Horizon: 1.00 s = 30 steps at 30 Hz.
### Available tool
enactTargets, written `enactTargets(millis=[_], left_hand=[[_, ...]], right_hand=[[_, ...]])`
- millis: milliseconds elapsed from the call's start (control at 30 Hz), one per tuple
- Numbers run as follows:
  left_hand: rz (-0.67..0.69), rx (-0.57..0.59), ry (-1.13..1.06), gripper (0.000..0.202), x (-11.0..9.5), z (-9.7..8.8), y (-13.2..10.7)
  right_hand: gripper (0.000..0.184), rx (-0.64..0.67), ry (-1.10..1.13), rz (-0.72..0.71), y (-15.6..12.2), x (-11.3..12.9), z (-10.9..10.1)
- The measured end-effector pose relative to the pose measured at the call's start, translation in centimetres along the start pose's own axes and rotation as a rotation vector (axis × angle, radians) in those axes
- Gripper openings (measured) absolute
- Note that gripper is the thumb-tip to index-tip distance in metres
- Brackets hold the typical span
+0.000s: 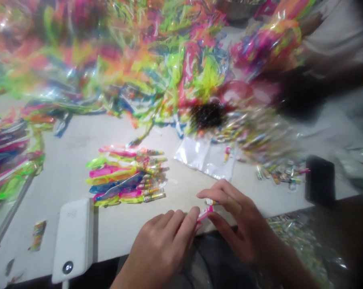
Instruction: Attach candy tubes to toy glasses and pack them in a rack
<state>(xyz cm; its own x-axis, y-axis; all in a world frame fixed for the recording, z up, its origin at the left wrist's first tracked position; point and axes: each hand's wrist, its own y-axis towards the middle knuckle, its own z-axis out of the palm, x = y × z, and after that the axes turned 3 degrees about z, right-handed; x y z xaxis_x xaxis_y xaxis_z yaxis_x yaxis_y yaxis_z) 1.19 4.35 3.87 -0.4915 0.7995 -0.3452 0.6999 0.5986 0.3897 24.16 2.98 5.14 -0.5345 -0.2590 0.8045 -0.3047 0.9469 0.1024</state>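
My left hand [163,241] and my right hand [232,220] meet at the near edge of a white table [124,228]. Both pinch a small pink plastic piece [204,214] between their fingertips. My right hand's fingers also curl over a small orange-tipped tube [211,202]. To the left of my hands lies a neat stack of bright plastic toys in clear wrappers [124,176], with small tubes at their right ends.
A white power bank [74,239] lies near the front left edge. A big heap of neon packets [124,60] fills the back. Clear bags [205,156], scattered small tubes [278,172] and a black phone [320,180] sit to the right.
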Motion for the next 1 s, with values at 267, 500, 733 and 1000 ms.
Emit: enactTargets(millis=[267, 500, 733, 1000], left_hand=[[0.028, 0.052, 0.210, 0.031, -0.2, -0.4, -0.1], [0.042, 0.056, 0.247, 0.032, 0.2, -0.4, -0.3], [0.035, 0.031, 0.232, 0.036, 0.4, -0.3, -0.7], [0.125, 0.079, 0.291, 0.046, 4.6, -1.4, -3.1]], right_hand=[[0.038, 0.058, -0.252, -0.017, 0.1, -0.6, 0.3], [0.031, 0.078, -0.305, -0.085, 0.5, -0.4, 0.5], [0.010, -0.013, -0.310, -0.128, 0.8, -0.6, 1.9], [0.024, 0.058, -0.199, -0.065, 2.5, -3.1, 1.0]])
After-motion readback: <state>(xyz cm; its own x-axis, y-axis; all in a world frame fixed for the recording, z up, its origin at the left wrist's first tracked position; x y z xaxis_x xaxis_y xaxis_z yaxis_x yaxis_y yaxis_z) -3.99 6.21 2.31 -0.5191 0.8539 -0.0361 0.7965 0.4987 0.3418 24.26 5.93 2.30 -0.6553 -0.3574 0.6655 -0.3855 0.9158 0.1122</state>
